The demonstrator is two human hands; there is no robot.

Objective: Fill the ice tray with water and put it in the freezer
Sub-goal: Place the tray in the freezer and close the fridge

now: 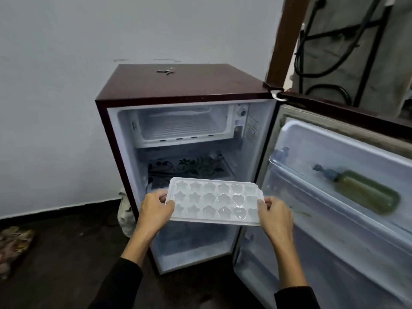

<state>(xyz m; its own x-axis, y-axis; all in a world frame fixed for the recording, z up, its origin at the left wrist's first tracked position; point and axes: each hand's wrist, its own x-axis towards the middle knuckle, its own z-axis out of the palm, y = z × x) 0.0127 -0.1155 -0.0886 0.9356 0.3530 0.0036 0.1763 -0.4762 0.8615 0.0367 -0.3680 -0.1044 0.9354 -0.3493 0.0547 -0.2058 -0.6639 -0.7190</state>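
The ice tray [215,201] is held level in front of the open fridge [182,85], at about the height of the middle shelf and below the freezer compartment [180,126] at the top of the cabinet. The left hand [155,210] grips the tray's left short edge, thumb over the rim and fingers curled beneath; the right hand [275,214] clamps the right short edge the same way. The wells are moulded as stars, flowers and hearts, and the glints in them suggest water is already in, so the filling step appears done and the carry to the freezer is the step in hand. The freezer compartment stands open and looks bare inside, with a ribbed floor. The next move calls for lifting the tray up to that opening and sliding it in flat, short edge or long edge first as the width allows; any tilt would likely spill water from the shallow wells. The fridge door [334,175] is swung wide to the right, with a bottle [365,190] lying in its upper rack. Hard to make out: the true water level in each well, since the tray is translucent and white on white. The fingers under the tray are hidden. The lower cabinet is covered by tray and arms, and the small metal objects [166,72] on the fridge top are too small to identify.
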